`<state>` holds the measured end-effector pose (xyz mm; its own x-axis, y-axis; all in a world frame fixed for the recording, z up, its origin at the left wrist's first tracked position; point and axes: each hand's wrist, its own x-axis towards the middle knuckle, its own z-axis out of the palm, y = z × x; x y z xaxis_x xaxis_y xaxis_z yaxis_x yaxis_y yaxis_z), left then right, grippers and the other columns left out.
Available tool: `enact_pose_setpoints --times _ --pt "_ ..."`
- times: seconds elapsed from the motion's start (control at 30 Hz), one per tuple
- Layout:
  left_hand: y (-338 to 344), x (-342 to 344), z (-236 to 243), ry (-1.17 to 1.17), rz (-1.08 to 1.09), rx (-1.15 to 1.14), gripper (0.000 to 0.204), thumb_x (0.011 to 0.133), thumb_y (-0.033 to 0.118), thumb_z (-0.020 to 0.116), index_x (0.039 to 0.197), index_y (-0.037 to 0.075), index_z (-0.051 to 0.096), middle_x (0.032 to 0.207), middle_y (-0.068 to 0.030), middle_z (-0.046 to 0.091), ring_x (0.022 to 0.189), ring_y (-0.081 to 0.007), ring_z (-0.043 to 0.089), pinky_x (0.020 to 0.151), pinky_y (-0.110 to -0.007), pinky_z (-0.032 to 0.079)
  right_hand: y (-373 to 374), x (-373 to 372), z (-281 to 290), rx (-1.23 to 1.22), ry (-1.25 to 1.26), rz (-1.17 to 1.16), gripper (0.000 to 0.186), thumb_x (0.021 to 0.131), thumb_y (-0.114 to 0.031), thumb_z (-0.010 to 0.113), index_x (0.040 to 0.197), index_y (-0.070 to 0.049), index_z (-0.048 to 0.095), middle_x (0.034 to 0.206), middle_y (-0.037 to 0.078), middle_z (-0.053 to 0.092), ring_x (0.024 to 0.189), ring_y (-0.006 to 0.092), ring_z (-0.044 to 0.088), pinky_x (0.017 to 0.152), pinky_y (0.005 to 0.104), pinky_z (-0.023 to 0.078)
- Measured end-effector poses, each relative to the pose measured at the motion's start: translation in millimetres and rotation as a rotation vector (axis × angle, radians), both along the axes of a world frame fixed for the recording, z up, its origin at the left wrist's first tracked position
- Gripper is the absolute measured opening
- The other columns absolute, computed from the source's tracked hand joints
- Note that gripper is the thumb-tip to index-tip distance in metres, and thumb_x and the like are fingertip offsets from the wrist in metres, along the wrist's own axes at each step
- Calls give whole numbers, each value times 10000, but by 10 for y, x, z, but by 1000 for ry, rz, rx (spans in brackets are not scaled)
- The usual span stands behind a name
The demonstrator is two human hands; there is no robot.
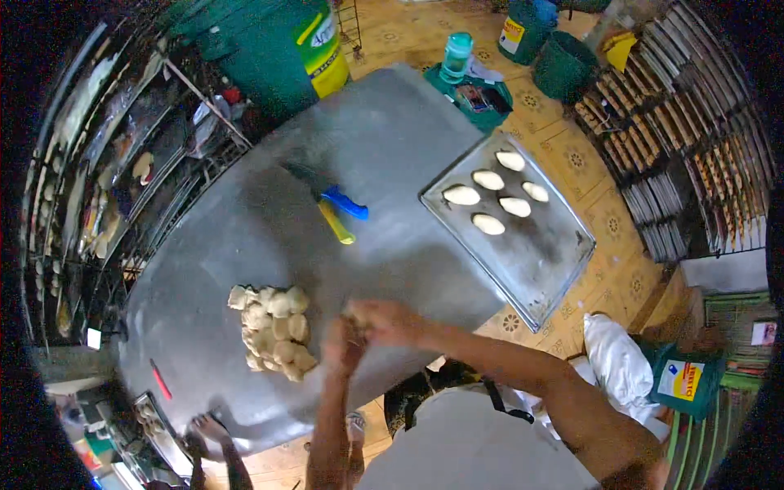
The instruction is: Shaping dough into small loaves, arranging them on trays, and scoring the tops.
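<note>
My two hands meet over the near part of the metal table, both smeared by motion. My left hand (343,345) comes up from below, and my right hand (387,322) reaches in from the right and touches or overlaps it. Whether anything lies between them is hidden. A heap of pale dough pieces (275,328) rests just left of my left hand. Beyond my hands lie a blue-handled tool (346,202) and a yellow-handled tool (336,224). To the right, a metal baking tray (535,261) carries several oval dough pieces (488,180) toward its far end.
The grey metal table (188,269) fills the middle. Another person's hands (211,428) are at its near left edge, below a red-handled tool (158,380). A green stool (495,113) holds a bottle (458,55). Racks (678,139) of trays stand right, shelves (106,155) left.
</note>
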<state>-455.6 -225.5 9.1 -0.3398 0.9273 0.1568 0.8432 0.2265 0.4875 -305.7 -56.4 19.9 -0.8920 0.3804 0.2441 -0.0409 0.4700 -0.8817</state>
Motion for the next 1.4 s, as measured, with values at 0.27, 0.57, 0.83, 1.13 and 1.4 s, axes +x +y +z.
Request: enact_pose_setpoints --times 0.27,0.57,0.83,1.13,1.4 --pt "-1184 911 -163 224 311 -253 488 972 260 645 1428 104 566 1198 -176 635 1104 -397 574 987 -531 455 494 1796 -67 436 -572 -57 288 927 -254 678 1152 -76 696 1189 185 631 1074 380 614 906 556 517" --pt "-38 621 -216 -74 717 -326 568 981 292 622 1517 144 507 1194 -173 613 1147 -387 552 1013 -527 413 387 827 -39 712 -328 -157 241 900 -277 667 1062 -99 678 1061 152 612 1010 335 600 870 498 473" --pt "255 735 -74 390 590 -160 405 919 274 675 1278 87 656 1054 -168 687 1040 -373 635 935 -507 463 608 730 -408 724 -320 -294 267 909 -289 668 1083 -86 665 1040 141 614 1018 342 595 886 503 476" --pt "-118 750 -310 -237 655 -356 466 968 222 618 1417 103 590 1227 -201 670 1130 -348 630 959 -504 473 644 886 -256 669 -333 -158 260 924 -261 661 1099 -70 652 1091 167 607 1003 355 583 830 481 503" --pt "340 422 -123 -19 813 -1 454 982 167 623 1428 86 594 1127 -179 697 1006 -355 663 876 -510 501 636 146 -164 434 -651 -193 250 880 -126 646 1123 -67 665 1075 168 624 1026 373 600 818 528 508"
